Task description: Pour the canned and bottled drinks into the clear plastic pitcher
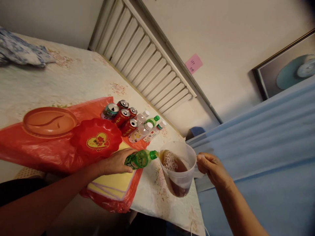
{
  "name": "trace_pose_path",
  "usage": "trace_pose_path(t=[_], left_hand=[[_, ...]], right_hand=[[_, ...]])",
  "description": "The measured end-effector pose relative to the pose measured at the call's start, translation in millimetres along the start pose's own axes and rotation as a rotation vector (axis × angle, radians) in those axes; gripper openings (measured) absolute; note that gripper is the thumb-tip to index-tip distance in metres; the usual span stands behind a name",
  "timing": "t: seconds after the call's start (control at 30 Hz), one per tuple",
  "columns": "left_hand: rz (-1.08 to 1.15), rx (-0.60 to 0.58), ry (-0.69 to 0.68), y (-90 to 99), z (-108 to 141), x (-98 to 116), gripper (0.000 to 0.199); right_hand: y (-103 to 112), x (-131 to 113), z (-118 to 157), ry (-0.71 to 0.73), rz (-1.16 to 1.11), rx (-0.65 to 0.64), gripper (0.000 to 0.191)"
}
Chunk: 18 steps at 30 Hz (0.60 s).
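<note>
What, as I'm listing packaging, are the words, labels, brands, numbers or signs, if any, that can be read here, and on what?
Nothing reads clearly enough to quote.
Square pink paper note: dark handwriting, too small.
Red metal cans: yellow characters, too blurred.
Green plastic bottle in the left hand: label marks too blurred.
Clear white-capped plastic bottles: label print too small.
Teal metal can: side markings too small.

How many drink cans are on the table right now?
5, clustered left of the standing bottles: teal can leftmost, dark can at the top, upper-right red can beside it, middle red can, and lower red can at the bottom. Another could be hidden behind.
</note>
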State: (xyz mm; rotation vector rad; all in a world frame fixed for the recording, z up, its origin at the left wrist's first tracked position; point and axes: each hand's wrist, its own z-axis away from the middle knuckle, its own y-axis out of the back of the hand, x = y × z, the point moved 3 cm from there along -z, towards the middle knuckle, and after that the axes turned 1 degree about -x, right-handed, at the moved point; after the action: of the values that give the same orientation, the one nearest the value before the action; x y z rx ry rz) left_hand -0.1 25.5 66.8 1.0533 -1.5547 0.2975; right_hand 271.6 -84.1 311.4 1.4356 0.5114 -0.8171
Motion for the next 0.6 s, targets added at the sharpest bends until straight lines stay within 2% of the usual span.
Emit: trace_pose_path(t=[0.6], left_hand=[[0.011,-0.01,0.023,2.3,0.5,4.0,0.07]], right_hand=[[0.9,0.5,0.2,0.011,-0.003,-0.017,0.053]])
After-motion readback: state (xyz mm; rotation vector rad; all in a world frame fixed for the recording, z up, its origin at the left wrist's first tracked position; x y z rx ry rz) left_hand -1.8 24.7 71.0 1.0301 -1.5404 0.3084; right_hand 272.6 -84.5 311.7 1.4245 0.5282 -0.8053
